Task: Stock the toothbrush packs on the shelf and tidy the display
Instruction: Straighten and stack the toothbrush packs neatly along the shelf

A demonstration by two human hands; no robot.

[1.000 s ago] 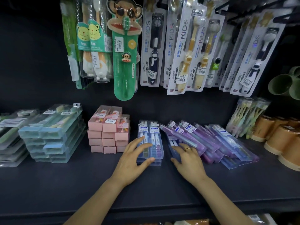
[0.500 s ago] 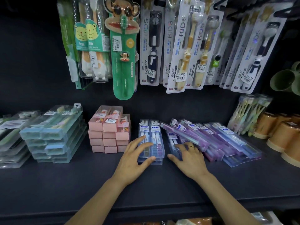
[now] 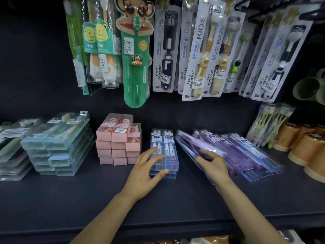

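A small stack of clear packs with blue toothbrushes (image 3: 165, 140) lies in the middle of the dark shelf (image 3: 88, 199). My left hand (image 3: 144, 171) rests on it, fingers spread flat on top and thumb against its front end. To the right, my right hand (image 3: 214, 166) grips a clear pack with a purple toothbrush (image 3: 190, 143), raised and tilted, its far end pointing up-left. Behind it a loose, fanned pile of purple and blue packs (image 3: 249, 152) lies askew on the shelf.
Pink boxes (image 3: 117, 143) stand stacked left of the blue packs, then pale blue packs (image 3: 58, 143). Carded kids' toothbrushes (image 3: 198, 50) and a green monkey pack (image 3: 135, 59) hang overhead. Orange cups (image 3: 306, 148) crowd the right end.
My right hand has taken hold of a purple pack from the pile's left edge and lifted it at a tilt. My left hand has stayed on the blue stack.
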